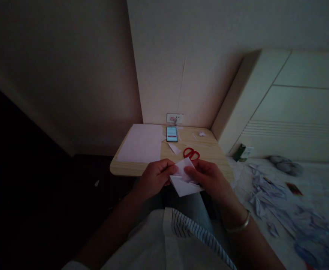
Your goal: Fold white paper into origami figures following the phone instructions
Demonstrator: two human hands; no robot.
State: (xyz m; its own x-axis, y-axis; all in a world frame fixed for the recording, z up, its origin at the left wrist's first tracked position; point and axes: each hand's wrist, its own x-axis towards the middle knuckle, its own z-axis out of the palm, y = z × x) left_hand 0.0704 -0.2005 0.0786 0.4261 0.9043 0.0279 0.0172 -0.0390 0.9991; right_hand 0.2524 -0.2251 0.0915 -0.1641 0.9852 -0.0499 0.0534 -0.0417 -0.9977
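Note:
Between my two hands is a folded piece of white paper (184, 186), held above my lap near the table's front edge. My left hand (158, 175) pinches its left side, thumb on top. From the right, my right hand (209, 175) grips it with the thumb pressed on the upper face; the other fingers are partly hidden behind the sheet. Just beyond the paper lie red-handled scissors (191, 153), their blades out of sight. A small white paper piece (174, 149) rests left of the scissors.
A light wooden table (127, 169) bears a stack of white paper (141, 142) on the left and a lit phone (172, 134) at the back. Behind it is a wall socket (175, 118). On the right, a bed (316, 180) holds many folded paper pieces (261, 198).

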